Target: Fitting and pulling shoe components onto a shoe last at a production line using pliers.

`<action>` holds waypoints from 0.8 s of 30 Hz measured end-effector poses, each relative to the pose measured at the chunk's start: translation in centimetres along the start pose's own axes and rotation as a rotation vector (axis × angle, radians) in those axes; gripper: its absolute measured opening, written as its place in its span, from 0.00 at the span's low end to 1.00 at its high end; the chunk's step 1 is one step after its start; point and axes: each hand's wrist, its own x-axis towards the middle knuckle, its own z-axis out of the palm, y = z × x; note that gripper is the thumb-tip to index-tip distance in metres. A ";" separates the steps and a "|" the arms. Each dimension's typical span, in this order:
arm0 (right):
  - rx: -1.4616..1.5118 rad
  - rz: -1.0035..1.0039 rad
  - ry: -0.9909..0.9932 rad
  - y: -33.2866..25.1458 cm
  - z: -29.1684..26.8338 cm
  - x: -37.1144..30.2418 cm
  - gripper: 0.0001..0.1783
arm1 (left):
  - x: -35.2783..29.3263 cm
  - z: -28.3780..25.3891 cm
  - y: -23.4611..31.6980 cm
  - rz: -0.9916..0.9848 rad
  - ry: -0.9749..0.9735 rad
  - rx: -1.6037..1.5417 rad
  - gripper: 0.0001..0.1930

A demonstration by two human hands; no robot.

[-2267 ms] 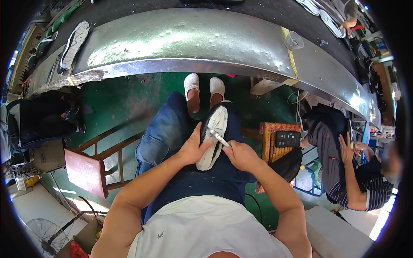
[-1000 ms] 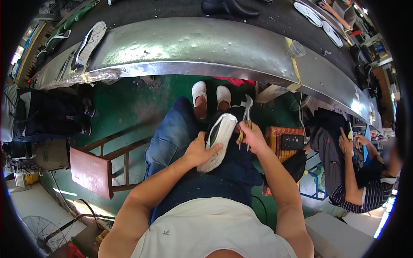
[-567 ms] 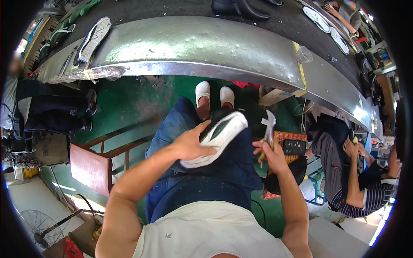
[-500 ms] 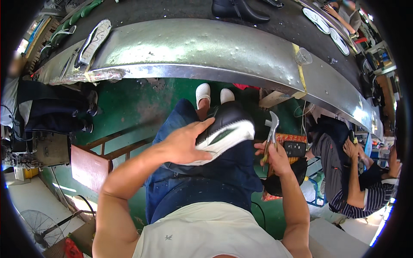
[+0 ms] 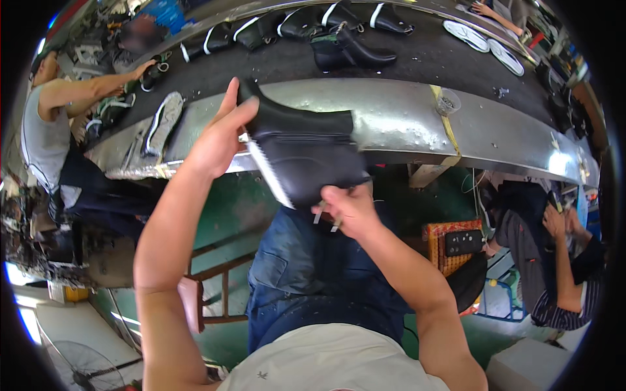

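Note:
A black ankle boot is raised over my lap in front of the metal bench edge, tilted, with a jagged white strip along its left side. My left hand grips the boot's upper left end, its fingers near the toe. My right hand is closed at the boot's lower right edge. Pincers are in its grasp, mostly hidden by the fingers and the boot; only short metal parts show.
Across a dark belt stand several black boots, with another boot lying nearer. White soles lie at right; a clear cup sits on the metal ledge. Co-workers flank me on the left and right.
The boot has gone from my lap up toward the bench and turned, its side now facing me. My right hand has moved left with the pincers, to the boot. The view has tilted up.

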 end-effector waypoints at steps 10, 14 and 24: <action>-0.783 0.103 0.012 0.2 -2.5 -4.8 0.18 | 12.1 -2.0 -2.7 -0.199 0.134 0.604 0.36; -1.118 -0.011 -0.090 -3.0 -2.1 -4.9 0.21 | 11.9 -4.1 -3.7 -0.191 0.209 0.352 0.46; -1.458 0.113 -0.088 -6.5 1.1 0.9 0.16 | 10.8 -3.5 -4.0 -0.164 0.169 0.346 0.51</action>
